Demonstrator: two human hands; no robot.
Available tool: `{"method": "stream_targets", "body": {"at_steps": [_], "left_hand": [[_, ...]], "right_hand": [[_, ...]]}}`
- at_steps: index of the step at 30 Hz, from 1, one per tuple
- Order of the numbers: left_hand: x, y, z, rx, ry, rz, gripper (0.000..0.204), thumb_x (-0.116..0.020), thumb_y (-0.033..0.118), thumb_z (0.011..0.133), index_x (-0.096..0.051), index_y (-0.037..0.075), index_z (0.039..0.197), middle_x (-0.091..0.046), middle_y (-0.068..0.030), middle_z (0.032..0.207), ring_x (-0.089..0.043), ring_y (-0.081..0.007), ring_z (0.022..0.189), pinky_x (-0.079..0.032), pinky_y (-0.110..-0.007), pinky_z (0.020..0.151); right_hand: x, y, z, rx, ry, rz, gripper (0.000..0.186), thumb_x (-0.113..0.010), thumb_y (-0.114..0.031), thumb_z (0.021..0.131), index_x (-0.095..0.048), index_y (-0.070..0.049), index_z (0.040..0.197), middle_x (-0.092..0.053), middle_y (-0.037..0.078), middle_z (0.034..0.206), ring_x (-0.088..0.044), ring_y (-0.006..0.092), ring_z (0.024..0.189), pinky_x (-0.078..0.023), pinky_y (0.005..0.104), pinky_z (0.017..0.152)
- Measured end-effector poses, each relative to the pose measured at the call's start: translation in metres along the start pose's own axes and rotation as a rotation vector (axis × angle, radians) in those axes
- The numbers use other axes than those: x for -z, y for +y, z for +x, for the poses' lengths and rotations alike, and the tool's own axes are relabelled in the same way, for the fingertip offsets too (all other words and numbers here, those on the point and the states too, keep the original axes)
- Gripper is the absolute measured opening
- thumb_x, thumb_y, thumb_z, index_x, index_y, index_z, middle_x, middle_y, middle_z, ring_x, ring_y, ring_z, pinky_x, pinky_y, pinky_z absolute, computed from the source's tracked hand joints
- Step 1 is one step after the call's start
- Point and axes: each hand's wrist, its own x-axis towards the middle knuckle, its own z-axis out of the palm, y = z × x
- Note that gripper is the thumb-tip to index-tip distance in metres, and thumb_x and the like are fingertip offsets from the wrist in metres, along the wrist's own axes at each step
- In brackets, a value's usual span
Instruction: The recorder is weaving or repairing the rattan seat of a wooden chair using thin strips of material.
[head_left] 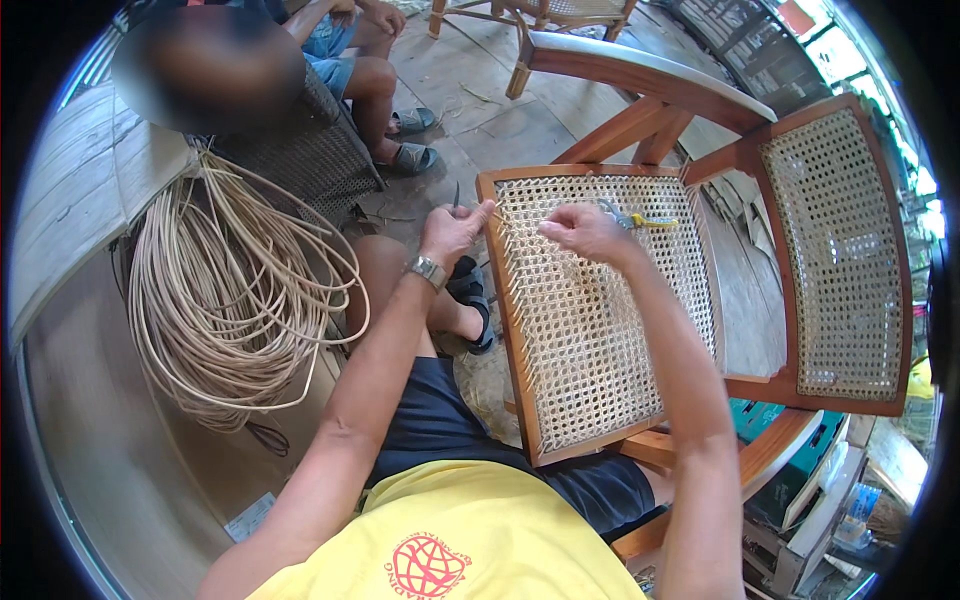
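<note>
A wooden chair with a woven cane seat (600, 340) lies tilted across my lap, its backrest to the right. My left hand (452, 238) is at the seat frame's far left corner, thumb against the wood. From its closed fingers sticks up a thin dark pointed tool (457, 195), whose exact kind is unclear. Above the far part of the weave hovers my right hand (588, 234), its fingers pinched together; whatever they may hold is too small to make out. Pliers with yellow handles (650, 222) rest on the cane just beyond it.
To the left hangs a big coil of rattan cane (240, 290), by a pale board (90, 190). Another person (370, 85) sits at the far left, feet in sandals. A second chair (560, 12) stands at the back. Green crates (800, 460) are at the lower right.
</note>
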Motion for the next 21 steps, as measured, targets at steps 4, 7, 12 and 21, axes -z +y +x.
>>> {"method": "stream_targets", "body": {"at_steps": [4, 7, 12, 21], "left_hand": [[-0.029, -0.018, -0.005, -0.053, 0.070, -0.197, 0.020, -0.080, 0.020, 0.086, -0.067, 0.007, 0.083, -0.065, 0.0034, 0.079, -0.054, -0.0060, 0.070, -0.045, -0.023, 0.064], [-0.023, -0.028, 0.003, -0.175, 0.098, -0.024, 0.015, -0.078, 0.017, 0.086, -0.068, 0.007, 0.084, -0.067, 0.0035, 0.080, -0.054, -0.0059, 0.069, -0.046, -0.024, 0.065], [-0.031, -0.027, 0.005, -0.307, 0.193, 0.165, 0.014, -0.077, 0.018, 0.083, -0.068, 0.008, 0.085, -0.067, -0.0025, 0.077, -0.059, -0.0151, 0.069, -0.048, -0.031, 0.067], [-0.007, -0.015, 0.005, 0.173, -0.283, -0.175, 0.032, -0.070, 0.041, 0.094, -0.060, 0.011, 0.100, -0.055, 0.0057, 0.072, -0.043, -0.0029, 0.048, -0.027, -0.019, 0.038]], "right_hand": [[0.072, -0.020, -0.052, -0.025, 0.060, -0.376, 0.039, -0.064, -0.038, 0.095, -0.068, 0.000, 0.103, -0.072, 0.013, 0.096, -0.068, 0.0222, 0.087, -0.052, 0.0367, 0.079], [0.113, -0.026, -0.106, 0.120, 0.164, -0.550, 0.033, -0.064, -0.034, 0.092, -0.068, -0.001, 0.099, -0.066, 0.016, 0.091, -0.063, 0.0301, 0.085, -0.050, 0.0434, 0.080], [0.135, -0.009, -0.198, -0.052, 0.196, -0.404, 0.029, -0.066, -0.028, 0.090, -0.068, -0.001, 0.100, -0.065, 0.018, 0.092, -0.064, 0.0298, 0.086, -0.049, 0.0425, 0.081], [0.106, 0.054, -0.234, -0.219, -0.093, -0.521, 0.034, -0.069, -0.029, 0.089, -0.069, -0.001, 0.108, -0.070, 0.020, 0.103, -0.066, 0.0346, 0.100, -0.052, 0.0421, 0.088]]}}
